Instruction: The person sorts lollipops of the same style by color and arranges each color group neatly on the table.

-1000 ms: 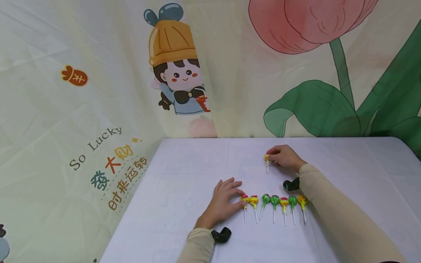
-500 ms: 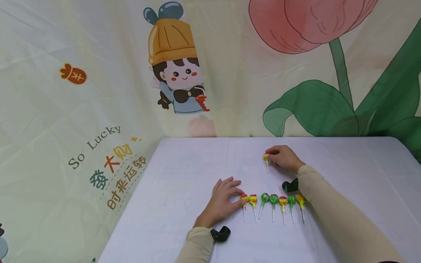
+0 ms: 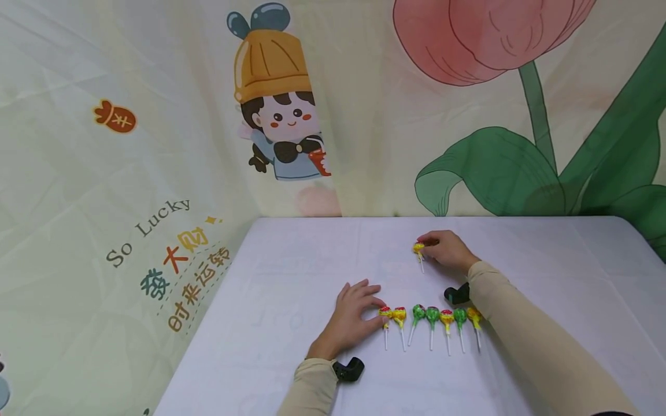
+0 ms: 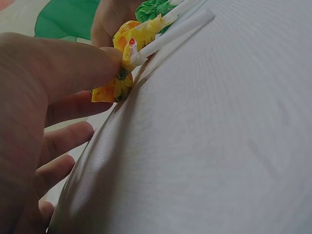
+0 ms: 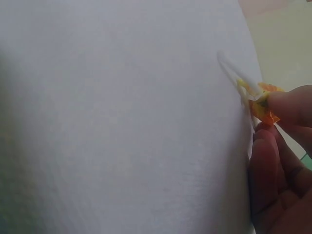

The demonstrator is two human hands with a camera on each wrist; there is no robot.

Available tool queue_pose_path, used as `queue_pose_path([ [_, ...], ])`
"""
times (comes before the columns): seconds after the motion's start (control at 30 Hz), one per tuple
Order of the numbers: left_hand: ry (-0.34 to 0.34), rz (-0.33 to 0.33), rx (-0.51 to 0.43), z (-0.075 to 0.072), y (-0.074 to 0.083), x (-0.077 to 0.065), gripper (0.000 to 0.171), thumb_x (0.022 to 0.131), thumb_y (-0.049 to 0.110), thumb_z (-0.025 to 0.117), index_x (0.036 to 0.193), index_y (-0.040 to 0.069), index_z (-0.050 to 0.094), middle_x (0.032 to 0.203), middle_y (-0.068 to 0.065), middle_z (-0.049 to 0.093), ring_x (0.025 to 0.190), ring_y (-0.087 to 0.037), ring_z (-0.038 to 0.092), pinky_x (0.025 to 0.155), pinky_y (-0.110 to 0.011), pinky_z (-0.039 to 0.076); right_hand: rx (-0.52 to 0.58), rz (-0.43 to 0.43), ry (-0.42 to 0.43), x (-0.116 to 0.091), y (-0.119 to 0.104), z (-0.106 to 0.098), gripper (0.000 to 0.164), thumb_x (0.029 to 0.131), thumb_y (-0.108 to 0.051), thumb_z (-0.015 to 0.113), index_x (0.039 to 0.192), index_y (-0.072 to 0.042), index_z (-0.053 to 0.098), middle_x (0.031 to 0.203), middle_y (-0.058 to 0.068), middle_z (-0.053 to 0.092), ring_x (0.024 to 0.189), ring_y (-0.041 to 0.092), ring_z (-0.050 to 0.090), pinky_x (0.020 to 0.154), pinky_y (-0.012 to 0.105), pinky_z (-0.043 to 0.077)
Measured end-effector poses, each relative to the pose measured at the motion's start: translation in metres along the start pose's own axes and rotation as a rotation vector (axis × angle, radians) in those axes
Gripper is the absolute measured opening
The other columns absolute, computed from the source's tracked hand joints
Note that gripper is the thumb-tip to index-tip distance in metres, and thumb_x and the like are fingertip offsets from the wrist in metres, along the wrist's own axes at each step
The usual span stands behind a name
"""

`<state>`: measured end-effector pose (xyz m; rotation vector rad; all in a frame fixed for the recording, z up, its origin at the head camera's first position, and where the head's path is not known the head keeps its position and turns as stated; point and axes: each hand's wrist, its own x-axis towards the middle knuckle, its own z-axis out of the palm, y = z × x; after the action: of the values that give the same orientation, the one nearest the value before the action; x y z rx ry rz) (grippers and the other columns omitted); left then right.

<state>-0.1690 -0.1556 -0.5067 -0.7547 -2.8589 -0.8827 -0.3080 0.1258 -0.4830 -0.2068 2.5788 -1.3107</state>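
Left hand (image 3: 350, 320) pinches leftmost lollipop (image 3: 385, 312) in near row (image 3: 446, 318); right hand (image 3: 446, 249) pinches yellow lollipop (image 3: 418, 248) toward far side of desk (image 3: 296, 266). Suggest light grips, no rolling, clean straight-up release.

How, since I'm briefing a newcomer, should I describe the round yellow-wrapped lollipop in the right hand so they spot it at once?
On the white table, look beyond the row of seven round green- and yellow-wrapped lollipops, toward the far edge. There the right hand pinches the yellow-wrapped lollipop by its head, white stick pointing toward the row. It alone is apart from the row.
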Motion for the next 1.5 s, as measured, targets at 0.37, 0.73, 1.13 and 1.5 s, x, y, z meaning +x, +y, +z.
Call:
queue_pose_path([
  [0.37,0.02,0.024,-0.019,-0.001,0.003,0.001,0.02,0.088,0.033,0.075,0.103,0.02,0.075,0.14,0.0,0.058,0.143,-0.025,0.035,0.117,-0.059,0.011,-0.026,-0.012,0.025,-0.002,0.0,-0.001,0.036,0.097,-0.015,0.065,0.131,-0.003,0.063,0.121,0.016,0.062,0.104,0.03,0.056,0.091,0.042,0.051],
  [0.73,0.026,0.043,-0.027,0.0,0.001,-0.003,0.02,0.088,0.034,0.074,0.103,0.02,0.075,0.139,-0.001,0.058,0.142,-0.027,0.037,0.116,-0.061,0.013,0.046,0.042,-0.006,-0.007,0.002,-0.005,0.04,0.098,-0.011,0.06,0.137,-0.003,0.057,0.125,0.015,0.061,0.106,0.029,0.056,0.092,0.038,0.052],
  [1.13,0.011,0.029,-0.013,-0.001,0.0,-0.002,0.021,0.089,0.036,0.073,0.105,0.022,0.075,0.141,0.001,0.057,0.144,-0.024,0.035,0.117,-0.058,0.011,0.167,0.071,-0.018,-0.013,0.009,-0.022,0.039,0.101,-0.022,0.059,0.136,-0.002,0.058,0.119,0.016,0.065,0.099,0.028,0.062,0.086,0.035,0.054],
  [1.5,0.003,0.004,-0.018,-0.001,0.001,-0.001,0.022,0.09,0.038,0.072,0.106,0.023,0.075,0.142,0.002,0.056,0.144,-0.023,0.034,0.118,-0.057,0.01,0.183,-0.013,-0.045,-0.046,-0.005,-0.044,0.044,0.103,-0.026,0.057,0.139,0.0,0.054,0.13,0.021,0.06,0.111,0.032,0.062,0.092,0.042,0.054],
])
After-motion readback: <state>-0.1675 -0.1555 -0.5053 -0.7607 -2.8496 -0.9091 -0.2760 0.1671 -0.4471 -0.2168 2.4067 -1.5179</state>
